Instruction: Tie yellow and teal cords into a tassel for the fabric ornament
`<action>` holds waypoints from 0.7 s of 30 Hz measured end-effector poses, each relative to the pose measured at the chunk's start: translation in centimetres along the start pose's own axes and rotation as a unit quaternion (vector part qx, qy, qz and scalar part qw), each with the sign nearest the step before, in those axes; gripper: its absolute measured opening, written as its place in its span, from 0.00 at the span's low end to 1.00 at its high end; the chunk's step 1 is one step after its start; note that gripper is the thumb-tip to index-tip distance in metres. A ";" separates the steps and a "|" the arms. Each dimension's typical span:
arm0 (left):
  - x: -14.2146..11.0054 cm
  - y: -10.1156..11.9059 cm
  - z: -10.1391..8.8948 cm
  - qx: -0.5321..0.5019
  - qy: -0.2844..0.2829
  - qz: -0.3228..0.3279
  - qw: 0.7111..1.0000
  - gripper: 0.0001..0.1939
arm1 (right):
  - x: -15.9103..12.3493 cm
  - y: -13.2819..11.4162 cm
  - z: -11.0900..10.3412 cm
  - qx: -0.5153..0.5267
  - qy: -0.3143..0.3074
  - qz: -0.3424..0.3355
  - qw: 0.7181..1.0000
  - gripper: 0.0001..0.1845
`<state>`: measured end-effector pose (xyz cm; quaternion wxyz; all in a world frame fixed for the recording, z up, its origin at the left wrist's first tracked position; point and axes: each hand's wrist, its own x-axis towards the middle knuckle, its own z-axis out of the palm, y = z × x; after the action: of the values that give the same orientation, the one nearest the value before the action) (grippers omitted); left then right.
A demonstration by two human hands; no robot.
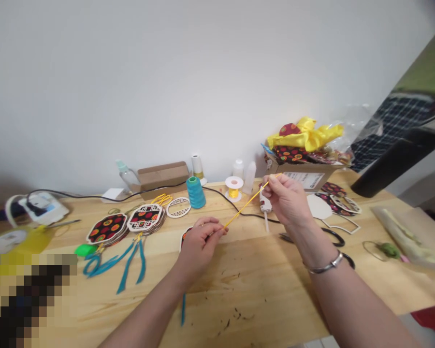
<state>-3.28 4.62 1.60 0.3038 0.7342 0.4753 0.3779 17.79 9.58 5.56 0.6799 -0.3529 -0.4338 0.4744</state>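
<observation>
A yellow cord [243, 207] runs taut on a slant between my two hands. My left hand [202, 240] is closed on its lower end, low over the table. Higher and to the right, my right hand [283, 195] pinches the upper end. Partly hidden behind my left hand is a dark patterned piece with a pale rim [183, 237]. A teal ribbon end [183, 309] shows below my left wrist. Behind my right hand, a white glue gun [265, 200] is partly covered. Black-handled scissors [333, 237] lie beneath my right forearm.
Stacked patterned ornaments [146, 218] with teal ribbons lie left. A teal thread cone [195, 193], a yellow cord spool [234, 189] and bottles stand behind. A cardboard box [311, 178] of fabric sits back right. A black cable [130, 195] crosses the table [275, 299].
</observation>
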 end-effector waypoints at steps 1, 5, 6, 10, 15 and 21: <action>0.0 -0.1 0.0 0.003 -0.002 0.005 1.000 0.11 | 0.0 0.1 0.0 -0.013 -0.001 -0.002 1.000 0.14; 0.0 -0.9 0.2 0.032 0.005 0.048 0.998 0.11 | -0.2 -0.4 0.3 -0.042 -0.008 0.005 0.999 0.12; 0.0 -1.0 0.3 0.041 0.008 0.056 0.998 0.11 | -0.4 -0.7 0.4 -0.050 -0.017 0.010 0.999 0.12; -0.2 -0.7 0.1 0.065 0.098 0.054 0.992 0.16 | -1.5 -2.4 1.5 -0.149 -0.099 0.002 0.984 0.08; -0.7 1.1 -0.6 -0.016 0.174 0.050 0.983 0.15 | -2.9 -1.9 3.1 -0.222 -0.195 -0.031 0.955 0.08; -1.2 2.1 0.0 -0.255 0.023 -0.058 0.965 0.22 | -4.3 1.1 3.8 -0.211 -0.201 -0.058 0.955 0.08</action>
<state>-2.64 2.74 2.99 0.4915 0.5948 0.4116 0.4850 13.13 6.08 4.86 0.5150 -0.3603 -0.6711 0.3931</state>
